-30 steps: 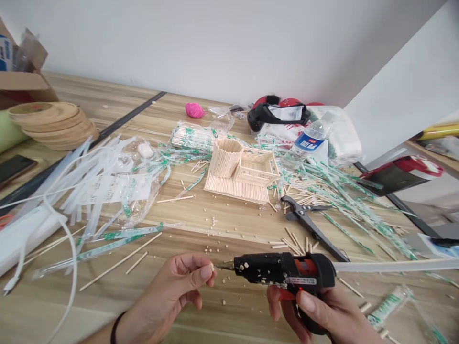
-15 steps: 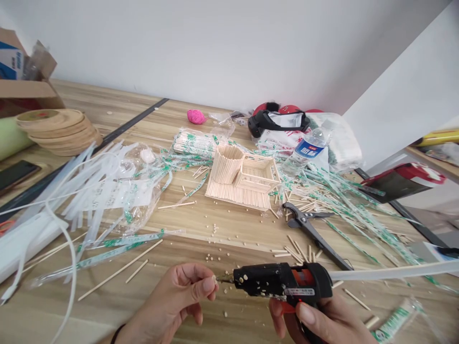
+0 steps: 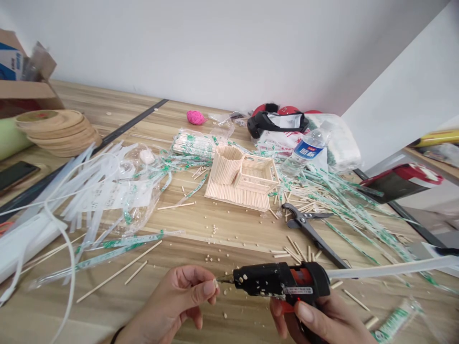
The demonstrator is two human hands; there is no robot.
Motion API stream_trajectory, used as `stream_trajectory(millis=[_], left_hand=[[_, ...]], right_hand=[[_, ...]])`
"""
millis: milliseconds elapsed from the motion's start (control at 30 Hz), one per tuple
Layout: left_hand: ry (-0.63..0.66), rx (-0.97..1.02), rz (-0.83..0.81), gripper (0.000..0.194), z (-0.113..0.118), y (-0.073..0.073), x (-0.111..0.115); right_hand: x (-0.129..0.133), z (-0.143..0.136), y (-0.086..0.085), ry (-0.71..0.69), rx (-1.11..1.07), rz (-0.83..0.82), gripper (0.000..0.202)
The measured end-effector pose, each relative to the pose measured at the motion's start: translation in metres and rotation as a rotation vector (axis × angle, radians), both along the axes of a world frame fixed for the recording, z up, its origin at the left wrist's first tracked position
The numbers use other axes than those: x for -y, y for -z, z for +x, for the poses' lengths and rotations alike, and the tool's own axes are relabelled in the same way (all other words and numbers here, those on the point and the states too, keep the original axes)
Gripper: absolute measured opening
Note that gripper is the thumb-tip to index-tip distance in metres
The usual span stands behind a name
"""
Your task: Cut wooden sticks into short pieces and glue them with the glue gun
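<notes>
Black plastic, specked with pale bits, sheathes the front of the glue gun (image 3: 278, 282), which the right hand (image 3: 332, 319) holds sideways over the near part of the bench (image 3: 179, 252). That hand's grip is wrapped around the gun from below, close to the orange trigger (image 3: 286, 306); whether it is squeezing, I cannot tell. The left hand (image 3: 181, 297) has its grip pinched nearly closed around a tiny pale piece (image 3: 215, 283), mostly hidden between thumb and fingertips. The metal nozzle (image 3: 225, 278) points leftward, its tip right at this piece; touching or just short is too small to tell.

The step in hand looks like putting glue on the piece. To do it well, I would pinch only the edge, so one face stands clear of the skin: the tip is probably hot. A short, gentle squeeze should leave a neat dot; more might run onto the fingers. Steady wrists would help, with the white glue stick (image 3: 390, 269) behind the gun swinging free of the cutter (image 3: 311, 234). Loose pale discs (image 3: 214, 229) lie between the hands and the stick-built model (image 3: 236, 184).
</notes>
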State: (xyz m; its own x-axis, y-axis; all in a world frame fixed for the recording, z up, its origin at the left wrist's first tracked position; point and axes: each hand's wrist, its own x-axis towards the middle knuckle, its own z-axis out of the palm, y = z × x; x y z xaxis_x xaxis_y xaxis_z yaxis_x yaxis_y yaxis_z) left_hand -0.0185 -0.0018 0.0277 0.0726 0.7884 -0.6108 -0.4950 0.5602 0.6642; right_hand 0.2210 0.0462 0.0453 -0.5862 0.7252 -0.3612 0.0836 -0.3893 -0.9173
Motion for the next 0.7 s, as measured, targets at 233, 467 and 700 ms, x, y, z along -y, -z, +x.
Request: stream_trajectory(millis=[233,467,700], left_hand=[[0.005,0.002,-0.008,0.031,-0.0005,0.0009,0.0002],[0.002,0.007,-0.011,0.030,-0.0002,0.0011,0.0013],[-0.002,0.027,-0.001,0.028,-0.0012,0.0018,0.0014]], right_hand=[[0.0001,0.0003,-0.0001,0.005,0.001,0.005,0.042],[0.0002,0.0009,-0.0001,0.009,-0.006,-0.008,0.041],[0.0004,0.0010,0.0003,0.015,-0.011,-0.017,0.040]])
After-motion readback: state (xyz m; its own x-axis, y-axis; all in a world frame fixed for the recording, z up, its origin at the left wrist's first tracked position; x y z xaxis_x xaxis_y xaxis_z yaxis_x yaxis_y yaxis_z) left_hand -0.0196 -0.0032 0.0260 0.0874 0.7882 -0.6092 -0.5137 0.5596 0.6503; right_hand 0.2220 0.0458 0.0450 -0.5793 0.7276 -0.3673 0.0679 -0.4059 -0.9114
